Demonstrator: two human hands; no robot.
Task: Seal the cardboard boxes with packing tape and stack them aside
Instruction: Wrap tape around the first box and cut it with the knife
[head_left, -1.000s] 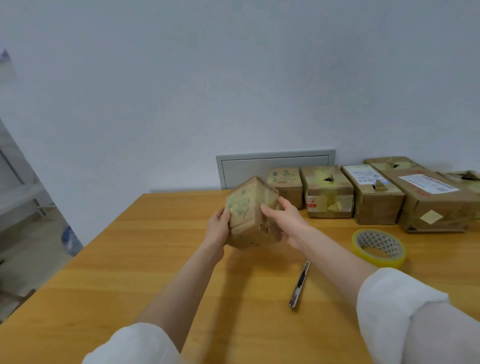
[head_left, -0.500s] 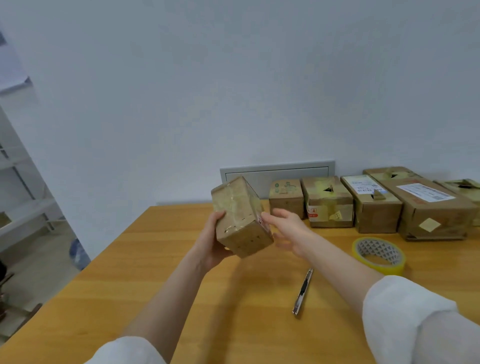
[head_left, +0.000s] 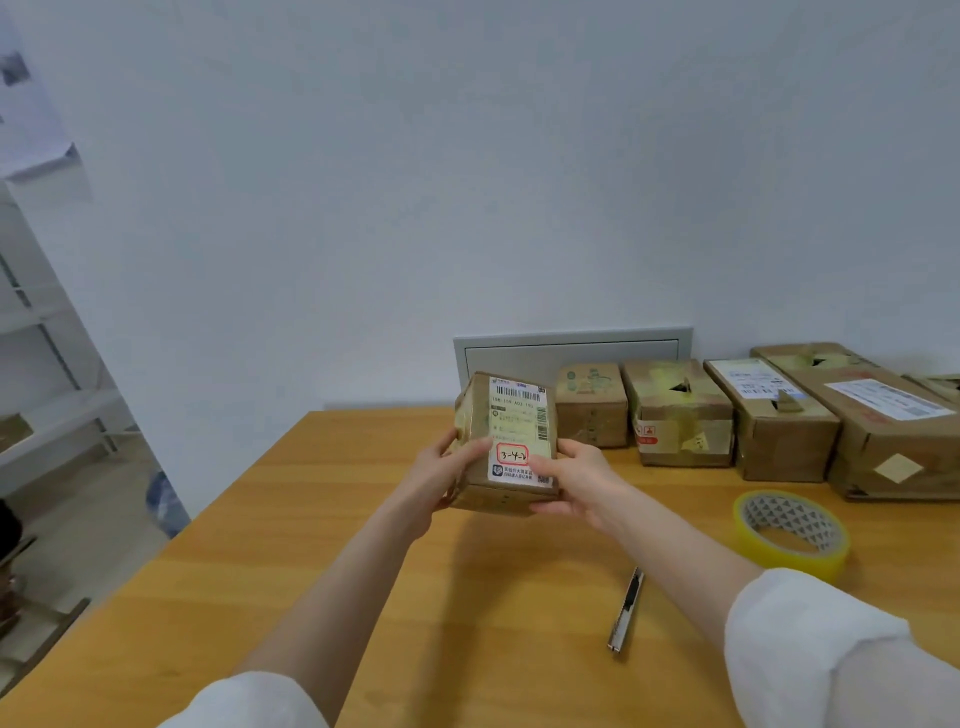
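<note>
We hold the small box (head_left: 506, 441) above the surface (head_left: 363, 571), left hand (head_left: 441, 475) and right hand (head_left: 574, 480) fingers curled round its sides, label facing us.

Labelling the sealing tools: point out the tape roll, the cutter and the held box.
tape roll (head_left: 789, 560), head view, yellow outer rim
cutter (head_left: 627, 610), head view, middle of its body
held box (head_left: 514, 421), head view, its white label
</note>
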